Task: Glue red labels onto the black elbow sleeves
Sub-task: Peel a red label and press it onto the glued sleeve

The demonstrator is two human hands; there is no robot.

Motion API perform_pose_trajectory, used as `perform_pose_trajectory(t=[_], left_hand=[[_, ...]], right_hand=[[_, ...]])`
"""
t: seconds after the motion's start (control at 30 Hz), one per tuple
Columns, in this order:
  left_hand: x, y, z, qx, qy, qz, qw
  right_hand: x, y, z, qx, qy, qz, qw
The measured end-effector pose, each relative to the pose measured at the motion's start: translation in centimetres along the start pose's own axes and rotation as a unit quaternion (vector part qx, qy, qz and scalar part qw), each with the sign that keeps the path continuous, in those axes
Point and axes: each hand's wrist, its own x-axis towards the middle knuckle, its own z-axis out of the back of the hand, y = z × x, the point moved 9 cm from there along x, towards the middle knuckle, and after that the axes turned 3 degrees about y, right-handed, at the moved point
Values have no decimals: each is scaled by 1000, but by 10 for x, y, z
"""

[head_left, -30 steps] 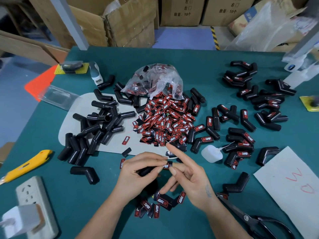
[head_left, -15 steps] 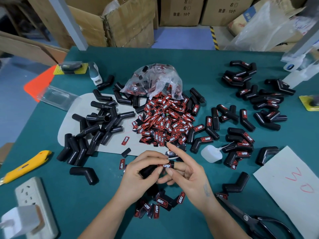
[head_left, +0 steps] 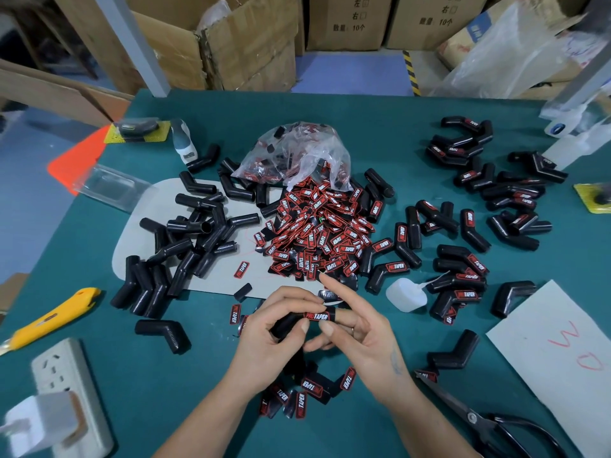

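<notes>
Right now both hands work one black elbow sleeve (head_left: pixel 287 323) just above the table (head_left: pixel 380 120). L hand (head_left: pixel 264 338) grips the sleeve, fingers curled round its body, thumb near the label edge. R hand (head_left: pixel 360 332) supports the far end w/ thumb and lower fingers, index finger sticking up straight and free. A red label (head_left: pixel 318 316) sits on the sleeve's upper face, between the two thumbs.

Risks, as I judge them: if glue under the label is wet, thumb pressure could slide it crooked, or squeeze glue onto skin and stick fingers to the rubber. Letting go too soon may let a label end lift off the curved surface. The small glue bottle (head_left: pixel 404 294), lying just right of the R hand w/ nozzle pointing away, could drip on the table or nearby finished pcs.

Writing: the held label reads "PRO TAPER", white and black on red; same text on the label heap (head_left: pixel 317 236) beyond the hands and on finished sleeves (head_left: pixel 463 279) to the right. Loose labels (head_left: pixel 299 403) lie below the wrists. Plain unlabelled sleeves (head_left: pixel 185 239) pile up beyond the L hand. Paper sheet (head_left: pixel 555 352) far right carries red handwritten marks, maybe "30", not sure. Cartons (head_left: pixel 347 21) behind show Chinese characters plus "10".
</notes>
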Motion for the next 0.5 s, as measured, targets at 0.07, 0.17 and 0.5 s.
perform_pose_trajectory(t=[0.07,0.17,0.5], left_hand=[[0,0,0,-5,-4,-3,1000],[-1,0,1,-9,-13,-12,1000],[-3,0,2,10,-23,-26,999]], right_hand=[[0,1,0,0,3,3,1000],[0,2,-2,2,10,9,1000],[0,1,-1,-7,9,21,1000]])
